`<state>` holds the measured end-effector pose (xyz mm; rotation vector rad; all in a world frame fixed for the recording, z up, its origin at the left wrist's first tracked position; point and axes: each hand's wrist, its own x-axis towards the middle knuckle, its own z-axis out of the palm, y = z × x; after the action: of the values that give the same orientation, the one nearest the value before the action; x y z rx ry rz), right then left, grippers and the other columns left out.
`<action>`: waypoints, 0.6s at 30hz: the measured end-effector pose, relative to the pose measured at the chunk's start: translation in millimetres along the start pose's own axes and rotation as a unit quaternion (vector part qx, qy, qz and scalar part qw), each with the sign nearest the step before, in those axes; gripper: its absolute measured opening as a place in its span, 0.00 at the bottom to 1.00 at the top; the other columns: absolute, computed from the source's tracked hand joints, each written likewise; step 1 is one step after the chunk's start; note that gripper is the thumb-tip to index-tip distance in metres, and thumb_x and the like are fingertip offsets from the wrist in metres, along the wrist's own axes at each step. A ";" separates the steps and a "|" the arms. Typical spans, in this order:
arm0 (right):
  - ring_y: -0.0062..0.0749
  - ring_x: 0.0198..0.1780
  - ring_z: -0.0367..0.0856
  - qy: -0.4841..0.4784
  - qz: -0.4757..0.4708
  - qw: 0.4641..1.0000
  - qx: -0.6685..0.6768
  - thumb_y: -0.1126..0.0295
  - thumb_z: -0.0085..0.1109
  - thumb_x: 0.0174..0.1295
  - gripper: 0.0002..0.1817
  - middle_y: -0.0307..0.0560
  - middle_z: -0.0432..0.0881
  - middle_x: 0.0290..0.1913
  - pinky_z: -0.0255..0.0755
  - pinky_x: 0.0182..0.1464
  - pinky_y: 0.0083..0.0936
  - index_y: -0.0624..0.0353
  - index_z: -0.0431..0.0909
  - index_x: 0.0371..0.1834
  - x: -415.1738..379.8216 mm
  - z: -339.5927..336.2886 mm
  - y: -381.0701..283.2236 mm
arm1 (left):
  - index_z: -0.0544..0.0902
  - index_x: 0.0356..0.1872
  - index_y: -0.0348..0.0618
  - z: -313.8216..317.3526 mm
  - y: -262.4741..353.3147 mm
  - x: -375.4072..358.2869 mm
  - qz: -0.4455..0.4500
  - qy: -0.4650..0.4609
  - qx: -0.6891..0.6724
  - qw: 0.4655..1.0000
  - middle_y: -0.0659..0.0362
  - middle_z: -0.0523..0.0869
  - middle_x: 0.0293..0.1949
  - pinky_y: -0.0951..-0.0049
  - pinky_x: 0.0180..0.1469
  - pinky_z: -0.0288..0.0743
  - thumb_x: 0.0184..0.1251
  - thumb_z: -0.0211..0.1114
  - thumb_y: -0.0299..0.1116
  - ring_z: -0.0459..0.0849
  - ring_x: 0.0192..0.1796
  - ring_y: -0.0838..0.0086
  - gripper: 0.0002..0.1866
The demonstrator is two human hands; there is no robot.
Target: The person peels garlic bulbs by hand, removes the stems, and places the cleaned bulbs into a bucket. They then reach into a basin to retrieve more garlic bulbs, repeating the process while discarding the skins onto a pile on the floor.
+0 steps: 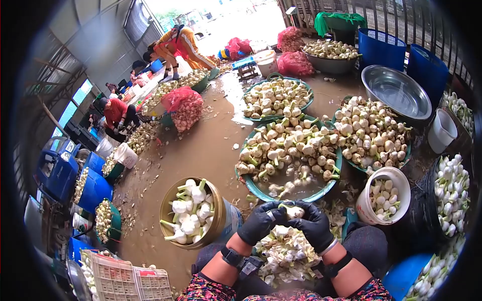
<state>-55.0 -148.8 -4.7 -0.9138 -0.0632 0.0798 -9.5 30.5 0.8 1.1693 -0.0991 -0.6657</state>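
A garlic bulb with a short stem end is held between my two black-gloved hands, above my lap. My left hand is closed on its stem side, and a small pale strip shows on its fingers that I cannot make out. My right hand grips the bulb from the other side. Below lies a heap of loose garlic skins. Just beyond the hands stands a green basin of unpeeled garlic with some water in it. Left of it, a bucket holds clean white bulbs with trimmed stems.
A white bucket of bulbs stands at right, near a black basket of white garlic. A metal basin and blue barrels stand behind. A bending person and a seated person work among garlic farther off.
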 end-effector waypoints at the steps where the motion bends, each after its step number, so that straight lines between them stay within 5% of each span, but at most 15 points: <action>1: 0.32 0.47 0.78 0.019 0.008 1.000 -0.013 0.83 0.62 0.51 0.25 0.51 0.76 0.49 0.77 0.50 0.29 0.68 0.67 0.54 1.5 -2.2 -1.6 | 0.71 0.53 0.31 0.1 1.4 0.3 0.031 -0.018 0.067 0.997 0.56 0.79 0.42 0.72 0.50 0.72 0.64 0.55 0.26 0.79 0.44 0.72 0.17; 3: 0.32 0.47 0.78 0.057 0.027 0.997 -0.039 0.83 0.62 0.50 0.26 0.51 0.75 0.50 0.76 0.50 0.29 0.68 0.67 0.54 3.3 -5.2 -2.2 | 0.71 0.54 0.31 11.3 11.1 -1.0 0.059 -0.035 0.133 0.989 0.54 0.79 0.45 0.70 0.52 0.72 0.63 0.55 0.25 0.79 0.47 0.70 0.18; 5: 0.32 0.48 0.77 0.048 0.009 0.998 -0.032 0.83 0.62 0.50 0.26 0.50 0.75 0.50 0.76 0.51 0.29 0.68 0.66 0.54 4.5 -4.6 -0.3 | 0.76 0.48 0.33 28.4 20.7 -1.8 0.005 0.033 -0.073 0.997 0.56 0.81 0.42 0.74 0.50 0.74 0.62 0.57 0.26 0.80 0.42 0.75 0.13; 13: 0.31 0.51 0.75 -0.005 -0.024 1.000 0.011 0.83 0.60 0.52 0.27 0.51 0.74 0.50 0.75 0.51 0.28 0.69 0.63 0.57 5.4 -0.8 7.4 | 0.77 0.48 0.33 19.5 14.5 1.7 0.020 0.042 0.050 0.998 0.58 0.82 0.38 0.76 0.43 0.74 0.60 0.59 0.26 0.80 0.38 0.76 0.14; 16: 0.29 0.47 0.77 0.021 -0.026 0.995 -0.097 0.75 0.56 0.59 0.23 0.50 0.75 0.48 0.77 0.47 0.26 0.67 0.63 0.57 5.5 -3.0 4.5 | 0.79 0.44 0.33 12.7 13.4 3.6 0.015 0.043 0.048 0.998 0.59 0.83 0.35 0.77 0.40 0.74 0.59 0.60 0.24 0.80 0.35 0.78 0.12; 18: 0.28 0.42 0.79 0.012 0.139 0.990 -0.014 0.64 0.49 0.66 0.21 0.48 0.77 0.43 0.77 0.41 0.24 0.65 0.64 0.57 4.2 -4.0 -8.5 | 0.81 0.41 0.34 13.0 12.7 3.2 0.031 0.048 0.074 0.996 0.60 0.83 0.33 0.78 0.39 0.73 0.57 0.60 0.23 0.79 0.33 0.79 0.10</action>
<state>-50.1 -156.7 -0.3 -0.9464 0.0872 0.3271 -6.7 21.1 16.4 1.3337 -0.1041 -0.5545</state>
